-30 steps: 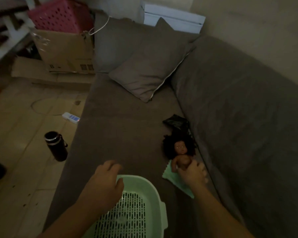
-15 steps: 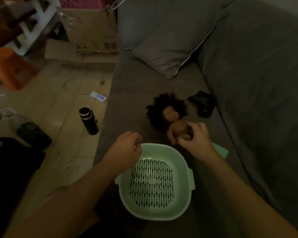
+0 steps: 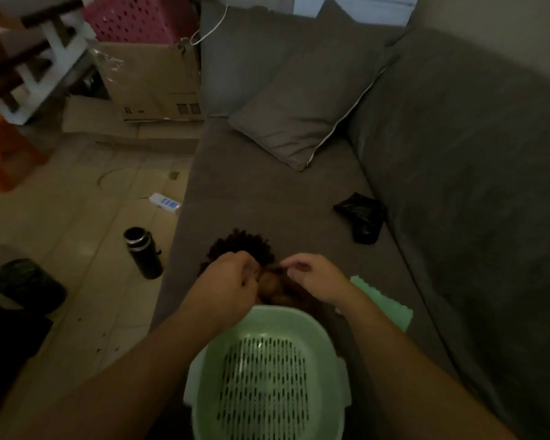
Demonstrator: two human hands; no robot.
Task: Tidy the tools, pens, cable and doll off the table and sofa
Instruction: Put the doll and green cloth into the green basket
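Observation:
The doll (image 3: 269, 285), with curly black hair and a brown body, hangs just beyond the far rim of the pale green slotted basket (image 3: 204, 360), which sits on the grey sofa seat (image 3: 267, 192). My left hand (image 3: 226, 285) grips the doll at its head and hair. Fingers of my right hand (image 3: 315, 277) curl round the doll's body from the right. Both hands hide most of the doll. The basket holds nothing that I can see.
A green wavy-edged cloth (image 3: 385, 301) lies on the seat right of my hands, a crumpled black bag (image 3: 362, 220) further back, a grey pillow (image 3: 305, 100) beyond. On the floor to the left stand a black bottle (image 3: 143, 252), a power strip (image 3: 165, 203) and a cardboard box (image 3: 153, 81).
My right hand lifted the doll off the seat and carried it left toward the basket. My left hand left the basket rim and took hold of the doll's head.

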